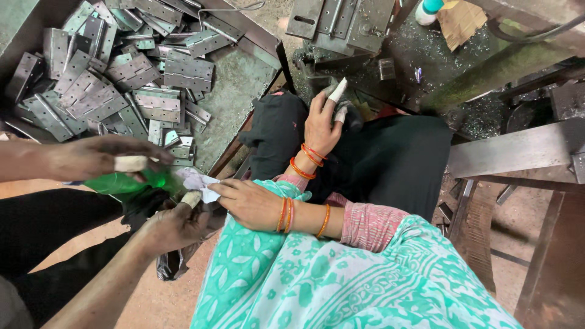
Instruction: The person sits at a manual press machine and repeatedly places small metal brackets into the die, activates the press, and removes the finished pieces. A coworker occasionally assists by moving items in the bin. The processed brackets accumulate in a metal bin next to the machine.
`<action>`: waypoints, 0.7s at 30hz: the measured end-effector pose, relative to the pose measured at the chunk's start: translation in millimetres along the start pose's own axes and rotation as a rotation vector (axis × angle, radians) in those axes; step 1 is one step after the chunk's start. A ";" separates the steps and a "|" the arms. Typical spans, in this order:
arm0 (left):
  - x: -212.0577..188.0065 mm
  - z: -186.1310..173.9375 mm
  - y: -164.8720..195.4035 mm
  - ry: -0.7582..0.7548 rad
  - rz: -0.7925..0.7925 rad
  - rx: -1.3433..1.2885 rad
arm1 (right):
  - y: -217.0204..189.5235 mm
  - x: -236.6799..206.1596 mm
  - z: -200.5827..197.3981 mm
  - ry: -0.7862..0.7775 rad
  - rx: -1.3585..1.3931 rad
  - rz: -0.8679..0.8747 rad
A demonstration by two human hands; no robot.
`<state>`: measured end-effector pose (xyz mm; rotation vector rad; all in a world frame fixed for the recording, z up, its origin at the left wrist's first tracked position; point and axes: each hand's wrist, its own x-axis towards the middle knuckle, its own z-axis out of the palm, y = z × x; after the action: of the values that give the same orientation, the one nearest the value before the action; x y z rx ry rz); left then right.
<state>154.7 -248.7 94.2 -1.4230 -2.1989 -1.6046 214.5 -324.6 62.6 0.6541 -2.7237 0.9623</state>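
Observation:
My right hand (250,202), with orange bangles on the wrist, reaches left across my green patterned lap and grips the edge of a crumpled white scrap (200,181). My left hand (320,125) is raised over black cloth (390,158), its fingers apart and its fingertips wrapped in white tape; it holds nothing. On the left, a co-worker's two dark, greasy hands (97,157) (177,226), also with taped fingers, hold a green plastic bottle (125,183) right beside the white scrap.
A metal tray (234,91) at the top left holds a heap of grey metal hinges (116,79). A metal press (341,27) stands at the top centre, with a small white bottle (428,10) and torn cardboard (460,21) beside it. A steel bench frame (518,152) stands on the right.

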 end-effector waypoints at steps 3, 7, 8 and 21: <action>-7.4 72.6 -42.1 0.071 -0.065 -0.015 | -0.5 1.2 -2.5 -0.020 -0.024 -0.006; -58.0 116.9 -119.1 0.065 -0.088 -0.011 | -4.1 1.7 -11.0 -0.002 -0.021 -0.052; -58.0 114.6 -119.5 0.070 -0.087 -0.025 | -4.9 1.3 -15.0 0.003 -0.024 -0.058; 33.6 86.5 -110.2 -0.021 -0.025 0.277 | 17.9 -54.0 -136.1 0.318 -0.035 0.105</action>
<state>96.0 -163.1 -5.8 -1.3434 -2.3469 -1.2342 257.1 -207.5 141.5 0.3211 -2.5052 0.9470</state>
